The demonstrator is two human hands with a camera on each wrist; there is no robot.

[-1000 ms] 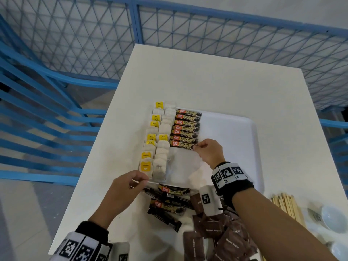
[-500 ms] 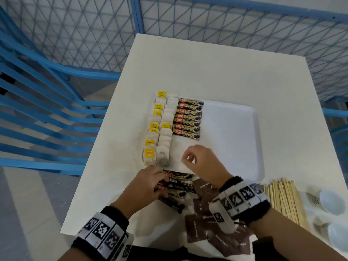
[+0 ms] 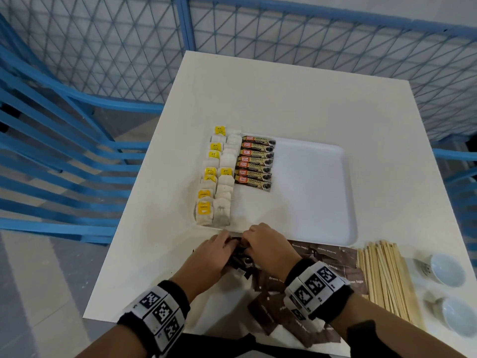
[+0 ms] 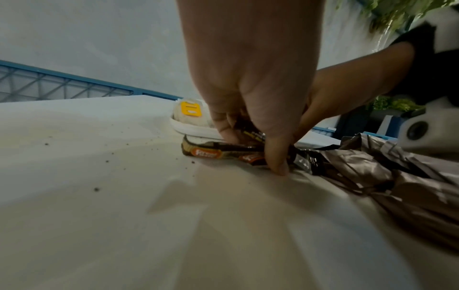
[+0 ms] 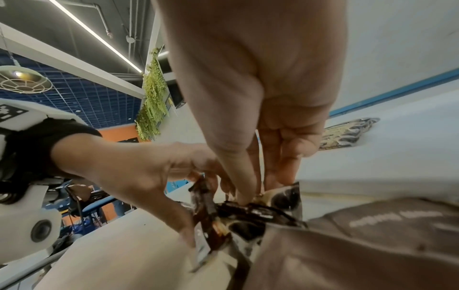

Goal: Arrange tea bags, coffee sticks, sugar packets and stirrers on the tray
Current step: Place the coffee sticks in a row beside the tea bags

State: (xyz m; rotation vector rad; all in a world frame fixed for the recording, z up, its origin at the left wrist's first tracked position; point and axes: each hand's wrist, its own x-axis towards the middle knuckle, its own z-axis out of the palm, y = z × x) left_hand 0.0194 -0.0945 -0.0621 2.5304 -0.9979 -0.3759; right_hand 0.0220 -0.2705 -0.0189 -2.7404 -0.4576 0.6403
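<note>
A white tray [image 3: 315,192] holds two columns of tea bags [image 3: 218,182] along its left side and a row of coffee sticks [image 3: 256,162] beside them. Both hands meet at a loose pile of coffee sticks [image 3: 241,258] on the table just before the tray's near edge. My left hand [image 3: 229,245] curls round these sticks [image 4: 211,152], thumb tip down on the table. My right hand [image 3: 247,239] pinches a stick [image 5: 250,211] from the same pile between thumb and fingers. Brown sugar packets [image 3: 322,262] lie under my right wrist. Wooden stirrers [image 3: 384,277] lie to their right.
Two small white cups [image 3: 445,270] stand at the table's right near corner beyond the stirrers. The tray's right half [image 3: 317,177] is bare. A blue mesh fence [image 3: 258,34] stands behind the table, and blue railings [image 3: 51,151] run along its left.
My right hand has drawn back from the coffee row on the tray to the loose pile. My left hand has moved right into the same pile, and both now hold sticks.
</note>
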